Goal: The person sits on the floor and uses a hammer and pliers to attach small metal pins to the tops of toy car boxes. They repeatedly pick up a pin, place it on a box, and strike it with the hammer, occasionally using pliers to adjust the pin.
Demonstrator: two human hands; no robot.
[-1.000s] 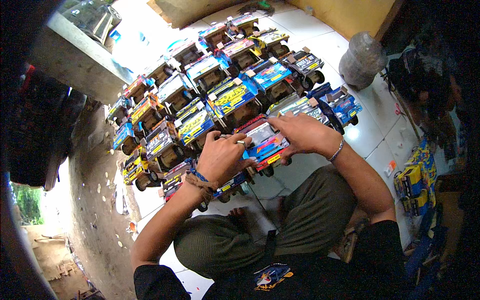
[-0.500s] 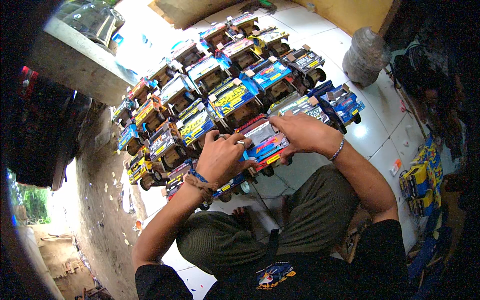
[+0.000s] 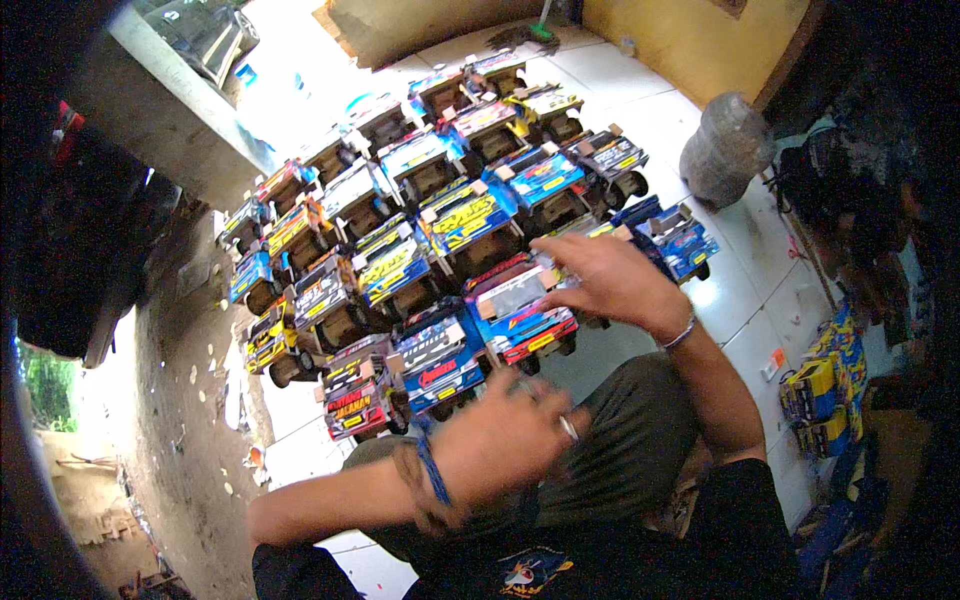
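Observation:
Many colourful toy trucks stand in rows on the tiled floor. My right hand (image 3: 615,280) hovers at the right side of a red and blue toy truck (image 3: 525,325); its fingers are stretched out and apart, the thumb close to the truck's top edge. Whether the thumb touches it I cannot tell. In front of my knees, my left hand (image 3: 510,430) is smeared by motion, and its fingers cannot be made out well. Left of the red and blue truck are a blue toy truck (image 3: 438,355) and a red and black toy truck (image 3: 358,395).
A grey rounded container (image 3: 728,150) stands on the tiles at the right. Yellow and blue toy parts (image 3: 825,385) are piled near the right edge, beside a small orange item (image 3: 773,364). A low wall (image 3: 175,110) and bare ground (image 3: 185,370) lie to the left.
My left hand has left the red and blue truck and moved down toward my lap. My right hand has loosened from the truck's right side, lifting slightly. The nearby front trucks are now uncovered.

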